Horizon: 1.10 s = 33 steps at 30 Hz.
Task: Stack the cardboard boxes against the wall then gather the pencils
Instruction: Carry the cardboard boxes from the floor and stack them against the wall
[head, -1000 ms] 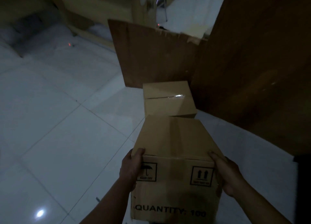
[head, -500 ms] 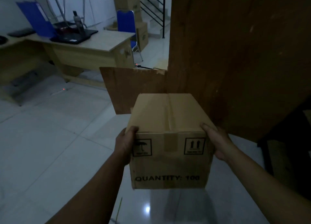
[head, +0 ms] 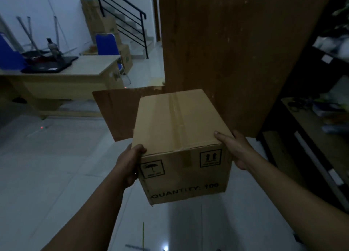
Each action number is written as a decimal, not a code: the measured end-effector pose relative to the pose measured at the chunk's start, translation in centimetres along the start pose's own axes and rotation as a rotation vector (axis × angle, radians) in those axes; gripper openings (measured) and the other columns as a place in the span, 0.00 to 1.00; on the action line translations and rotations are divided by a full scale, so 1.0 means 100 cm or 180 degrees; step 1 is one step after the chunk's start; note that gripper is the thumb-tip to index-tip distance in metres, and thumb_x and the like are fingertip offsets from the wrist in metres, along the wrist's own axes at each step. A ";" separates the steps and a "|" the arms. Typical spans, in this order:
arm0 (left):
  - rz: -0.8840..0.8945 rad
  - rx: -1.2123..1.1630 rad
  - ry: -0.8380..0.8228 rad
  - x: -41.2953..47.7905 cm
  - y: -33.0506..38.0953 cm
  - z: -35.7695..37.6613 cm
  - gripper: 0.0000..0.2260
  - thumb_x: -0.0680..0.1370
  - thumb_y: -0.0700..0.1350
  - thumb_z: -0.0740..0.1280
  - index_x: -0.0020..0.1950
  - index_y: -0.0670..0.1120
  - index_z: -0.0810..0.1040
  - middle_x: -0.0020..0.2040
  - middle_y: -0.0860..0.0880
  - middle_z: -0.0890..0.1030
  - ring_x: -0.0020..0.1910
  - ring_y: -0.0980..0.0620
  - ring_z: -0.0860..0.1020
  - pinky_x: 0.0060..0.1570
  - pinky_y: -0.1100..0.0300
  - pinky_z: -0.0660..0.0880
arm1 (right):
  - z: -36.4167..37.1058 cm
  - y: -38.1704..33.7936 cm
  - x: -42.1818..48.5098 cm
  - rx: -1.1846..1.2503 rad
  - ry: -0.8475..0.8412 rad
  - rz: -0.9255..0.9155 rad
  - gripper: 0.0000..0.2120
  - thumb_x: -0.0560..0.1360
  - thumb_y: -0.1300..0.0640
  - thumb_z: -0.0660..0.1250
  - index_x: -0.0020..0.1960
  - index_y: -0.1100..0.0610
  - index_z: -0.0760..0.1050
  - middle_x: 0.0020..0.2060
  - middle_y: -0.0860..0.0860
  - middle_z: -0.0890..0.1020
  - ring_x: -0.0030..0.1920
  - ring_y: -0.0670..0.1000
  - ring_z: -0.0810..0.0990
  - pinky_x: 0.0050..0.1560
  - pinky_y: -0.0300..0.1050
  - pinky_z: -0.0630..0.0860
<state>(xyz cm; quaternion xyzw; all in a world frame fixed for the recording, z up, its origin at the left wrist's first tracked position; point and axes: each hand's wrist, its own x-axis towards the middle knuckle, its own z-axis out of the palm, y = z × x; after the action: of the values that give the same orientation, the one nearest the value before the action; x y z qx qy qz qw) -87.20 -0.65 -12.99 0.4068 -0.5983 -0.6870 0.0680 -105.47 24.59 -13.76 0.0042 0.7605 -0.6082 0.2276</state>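
Box between both hands, wooden panel behind, desk far left.

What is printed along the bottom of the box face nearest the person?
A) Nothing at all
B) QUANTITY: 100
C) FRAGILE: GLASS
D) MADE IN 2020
B: the near face of the cardboard box reads QUANTITY: 100 beneath two handling symbols, while the left hand and right hand hold it by its sides.
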 end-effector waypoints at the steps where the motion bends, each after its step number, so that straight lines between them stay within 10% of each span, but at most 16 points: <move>1: -0.0021 0.0036 -0.0054 -0.010 -0.008 -0.007 0.16 0.75 0.46 0.62 0.63 0.54 0.72 0.53 0.42 0.77 0.49 0.41 0.75 0.46 0.52 0.70 | 0.001 0.006 -0.018 -0.0003 0.0044 0.0016 0.56 0.58 0.33 0.79 0.78 0.51 0.59 0.70 0.49 0.72 0.66 0.55 0.74 0.69 0.57 0.71; 6: -0.0027 0.0114 -0.0260 -0.056 -0.030 -0.023 0.20 0.74 0.45 0.62 0.66 0.56 0.71 0.55 0.42 0.78 0.50 0.39 0.75 0.45 0.51 0.71 | -0.011 0.023 -0.095 0.0061 0.0183 0.0289 0.25 0.72 0.49 0.76 0.63 0.54 0.69 0.56 0.54 0.79 0.53 0.56 0.80 0.51 0.54 0.80; 12: 0.0037 0.0351 -0.0579 -0.087 -0.041 -0.011 0.23 0.75 0.44 0.64 0.69 0.57 0.70 0.57 0.43 0.78 0.53 0.38 0.77 0.45 0.50 0.73 | -0.048 0.043 -0.151 0.0132 0.0462 0.0764 0.33 0.65 0.46 0.75 0.65 0.57 0.70 0.54 0.58 0.80 0.50 0.61 0.82 0.46 0.64 0.81; 17: 0.0127 0.0571 -0.0935 -0.115 -0.052 0.016 0.27 0.76 0.41 0.65 0.72 0.58 0.65 0.58 0.43 0.75 0.56 0.38 0.75 0.55 0.44 0.75 | -0.084 0.076 -0.191 0.0519 0.0619 0.0919 0.58 0.54 0.24 0.75 0.75 0.52 0.65 0.61 0.53 0.79 0.54 0.56 0.81 0.51 0.57 0.81; 22: 0.0022 0.0856 -0.1250 -0.151 -0.075 0.047 0.27 0.75 0.41 0.66 0.73 0.56 0.65 0.59 0.41 0.75 0.57 0.37 0.75 0.60 0.39 0.73 | -0.122 0.108 -0.255 0.0461 0.0942 0.0847 0.41 0.72 0.30 0.66 0.75 0.55 0.66 0.62 0.54 0.77 0.54 0.55 0.78 0.54 0.48 0.78; 30: -0.0291 0.1136 -0.1488 -0.201 -0.104 0.102 0.21 0.74 0.55 0.68 0.64 0.53 0.65 0.58 0.37 0.75 0.56 0.32 0.76 0.51 0.44 0.75 | -0.169 0.162 -0.340 0.0470 0.1653 0.0765 0.56 0.58 0.20 0.66 0.76 0.50 0.65 0.70 0.51 0.74 0.65 0.56 0.76 0.65 0.54 0.75; 33: -0.0433 0.1350 -0.1692 -0.195 -0.113 0.120 0.40 0.60 0.71 0.72 0.65 0.55 0.66 0.61 0.37 0.75 0.54 0.32 0.78 0.45 0.39 0.79 | -0.175 0.175 -0.366 0.0471 0.1774 0.0863 0.49 0.67 0.25 0.66 0.78 0.52 0.63 0.72 0.51 0.71 0.68 0.55 0.73 0.66 0.51 0.72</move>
<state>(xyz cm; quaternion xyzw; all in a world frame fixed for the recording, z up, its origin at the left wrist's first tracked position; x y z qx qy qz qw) -77.59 22.96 -14.17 0.2576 -0.6960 -0.6323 -0.2222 -73.64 55.30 -14.31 0.2886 0.7397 -0.6014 0.0886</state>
